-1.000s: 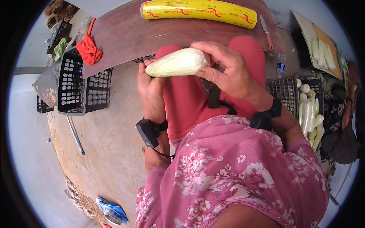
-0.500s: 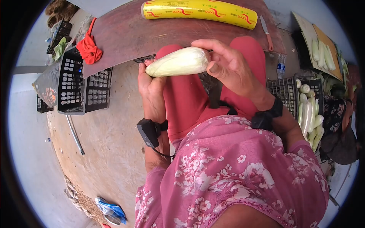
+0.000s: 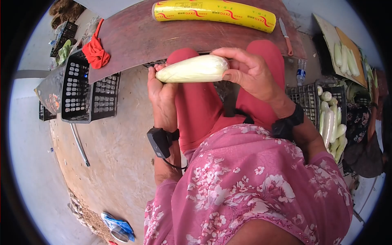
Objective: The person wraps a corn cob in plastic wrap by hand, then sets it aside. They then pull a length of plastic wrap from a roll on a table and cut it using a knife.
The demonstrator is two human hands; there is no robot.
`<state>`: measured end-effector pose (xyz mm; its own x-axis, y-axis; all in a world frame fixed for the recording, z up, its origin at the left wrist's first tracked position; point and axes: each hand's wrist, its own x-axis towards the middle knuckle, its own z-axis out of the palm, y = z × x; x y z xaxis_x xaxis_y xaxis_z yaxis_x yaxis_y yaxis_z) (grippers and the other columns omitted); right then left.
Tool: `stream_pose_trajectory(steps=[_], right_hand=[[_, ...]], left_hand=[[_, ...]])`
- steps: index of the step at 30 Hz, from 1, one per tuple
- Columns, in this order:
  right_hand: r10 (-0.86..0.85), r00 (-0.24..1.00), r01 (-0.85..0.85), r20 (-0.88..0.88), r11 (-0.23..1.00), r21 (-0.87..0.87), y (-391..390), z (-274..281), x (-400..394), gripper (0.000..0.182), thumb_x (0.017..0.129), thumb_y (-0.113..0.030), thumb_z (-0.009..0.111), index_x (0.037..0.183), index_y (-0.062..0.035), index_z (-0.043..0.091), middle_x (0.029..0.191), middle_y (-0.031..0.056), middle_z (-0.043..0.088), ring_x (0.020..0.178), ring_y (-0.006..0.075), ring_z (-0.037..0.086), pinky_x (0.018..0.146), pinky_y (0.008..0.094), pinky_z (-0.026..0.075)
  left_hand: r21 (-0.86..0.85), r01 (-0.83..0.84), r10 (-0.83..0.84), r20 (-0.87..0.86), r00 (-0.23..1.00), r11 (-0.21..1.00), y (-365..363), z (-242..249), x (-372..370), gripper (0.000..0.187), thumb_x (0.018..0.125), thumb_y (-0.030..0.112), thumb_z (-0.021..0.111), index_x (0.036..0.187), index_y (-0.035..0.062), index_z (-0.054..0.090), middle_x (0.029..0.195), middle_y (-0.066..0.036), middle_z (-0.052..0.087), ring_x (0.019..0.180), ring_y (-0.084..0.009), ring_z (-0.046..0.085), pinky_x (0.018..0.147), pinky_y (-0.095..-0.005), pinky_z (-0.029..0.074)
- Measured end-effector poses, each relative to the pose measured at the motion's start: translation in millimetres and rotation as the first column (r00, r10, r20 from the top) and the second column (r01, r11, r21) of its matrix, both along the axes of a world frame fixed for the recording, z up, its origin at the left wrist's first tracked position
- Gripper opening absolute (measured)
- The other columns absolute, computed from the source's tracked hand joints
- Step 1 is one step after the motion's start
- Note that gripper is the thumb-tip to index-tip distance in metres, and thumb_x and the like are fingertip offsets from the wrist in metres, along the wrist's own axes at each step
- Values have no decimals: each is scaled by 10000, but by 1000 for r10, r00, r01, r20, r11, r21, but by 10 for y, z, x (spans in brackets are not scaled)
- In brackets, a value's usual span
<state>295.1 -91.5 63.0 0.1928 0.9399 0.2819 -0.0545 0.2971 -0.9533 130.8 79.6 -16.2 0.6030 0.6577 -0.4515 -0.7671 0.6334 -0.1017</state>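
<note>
A pale green, long vegetable (image 3: 192,69) in clear film is held level above my knees. My left hand (image 3: 161,87) grips its narrower left end from below, fingers partly hidden behind it. At the wider right end, my right hand (image 3: 249,73) pinches the wrapped tip between thumb and fingers. Beyond them a large yellow roll of film (image 3: 214,14) lies across the far side of the reddish table (image 3: 134,41). A knife (image 3: 286,36) with a pink handle rests right of the roll.
A black crate (image 3: 90,92) and a red cloth (image 3: 96,53) are at the left. On the right are a crate of similar vegetables (image 3: 334,122), a bottle (image 3: 301,73), a board with more vegetables (image 3: 346,59), and another person's arm (image 3: 373,118).
My right hand's fingers have closed onto the vegetable's right end, where they were more spread before. The vegetable has shifted slightly to the right and lies more level.
</note>
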Motion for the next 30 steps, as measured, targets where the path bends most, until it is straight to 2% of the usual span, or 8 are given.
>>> stream_pose_trajectory(steps=[5,8,11,14,17,20,26,30], right_hand=[[-89,994,90,55,996,-16,-39,69,-16,351,834,-49,627,1167,-9,523,1025,51,592,840,97,596,707,215,500],[-205,918,220,339,975,-7,-66,132,27,269,803,-45,658,1064,-24,595,954,46,596,733,90,591,631,210,490],[-258,857,231,447,966,115,-65,162,49,192,775,-38,681,961,-28,639,897,46,594,694,82,575,598,204,474],[-334,802,251,496,941,227,-52,195,27,158,765,-26,681,919,-25,644,890,56,601,720,100,587,604,214,476],[-376,763,261,526,923,282,-38,179,30,134,752,-5,670,880,-24,634,887,70,600,738,142,597,609,240,479],[-412,717,271,563,908,319,-38,160,41,122,743,20,647,848,-23,602,893,82,594,754,193,597,631,268,483],[-386,694,241,608,920,310,-46,116,53,134,773,34,596,848,-28,503,898,85,568,767,214,577,643,287,480],[-393,656,208,645,915,346,-95,130,46,128,787,21,595,845,-24,489,909,109,544,757,233,568,629,298,480]], left_hand=[[-28,4,-4,-3,1000,1000,-8,20,19,290,960,278,407,750,78,427,641,-19,436,623,-155,463,691,-331,452],[-43,18,-17,24,1000,999,9,-40,-11,304,937,290,467,745,54,459,661,-26,471,657,-165,479,712,-337,455],[-29,25,-23,66,998,999,15,-74,-13,248,920,231,507,755,50,468,669,-29,480,656,-162,481,686,-317,459],[3,20,-20,72,997,1000,-25,-44,-9,209,906,182,526,756,49,468,673,-31,484,651,-157,479,666,-301,459],[-34,24,-23,34,999,999,19,-48,-11,287,957,271,420,754,68,433,657,-18,450,609,-151,465,707,-344,462],[-31,40,-38,67,997,999,17,-55,-25,288,956,271,425,751,68,433,654,-14,452,603,-147,467,711,-345,463],[-23,16,-16,14,1000,1000,4,-24,-6,294,955,274,427,748,66,435,642,-7,449,589,-138,467,711,-345,466],[-7,12,-12,1,1000,1000,-14,-8,16,295,956,272,428,743,69,437,637,-5,446,582,-136,463,704,-345,471]])
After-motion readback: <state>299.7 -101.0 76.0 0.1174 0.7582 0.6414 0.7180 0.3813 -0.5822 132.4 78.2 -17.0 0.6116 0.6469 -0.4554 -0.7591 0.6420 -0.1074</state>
